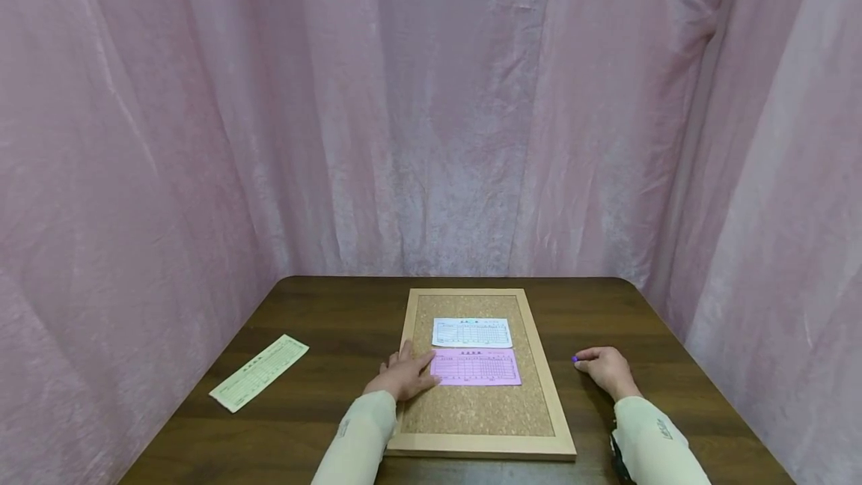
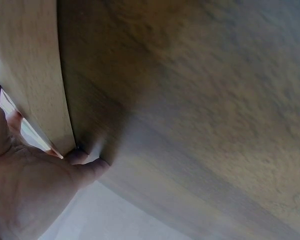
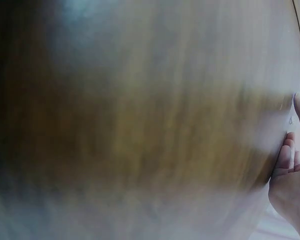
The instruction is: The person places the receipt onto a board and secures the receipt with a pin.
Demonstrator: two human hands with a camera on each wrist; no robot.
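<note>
My left hand [image 1: 402, 378] rests across the left side of a cork board [image 1: 485, 414], fingers spread. Its fingertips reach the left edge of a pink printed slip [image 1: 475, 367] lying on the cork. Just above that slip lies a white printed slip [image 1: 471, 333] with a small bluish-green spot on its top edge. In the left wrist view the hand is against the board's wooden frame [image 2: 32, 65]. To the right of the board, my right hand [image 1: 609, 371] is low over the table, pinching a small purple push pin [image 1: 575, 358] between thumb and fingertips.
A pale green printed slip [image 1: 259, 373] lies slanted on the left part of the brown wooden table [image 1: 350, 305]. Pink curtains [image 1: 458, 133] hang behind the table and along both sides.
</note>
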